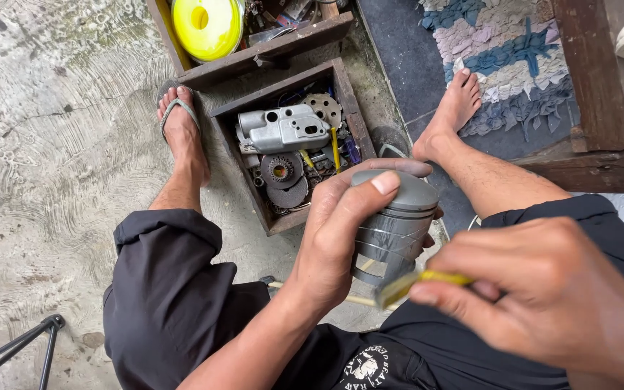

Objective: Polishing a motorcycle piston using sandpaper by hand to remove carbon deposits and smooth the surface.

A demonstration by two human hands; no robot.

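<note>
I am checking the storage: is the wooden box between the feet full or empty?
Fairly full. The wooden box holds a grey metal casing, round toothed discs and other small parts; how deep they lie cannot be told.

My left hand [341, 231] reaches up from my lap, fingers and thumb curled closed in a firm wrap. My right hand [543, 289] sits near, to the right, thumb and forefinger pinched together, knuckles up.

Bare concrete floor [52, 144] open at left, wooden parts box [346, 94] (crammed with metal pieces) blocking between the feet, knees flanking
</note>
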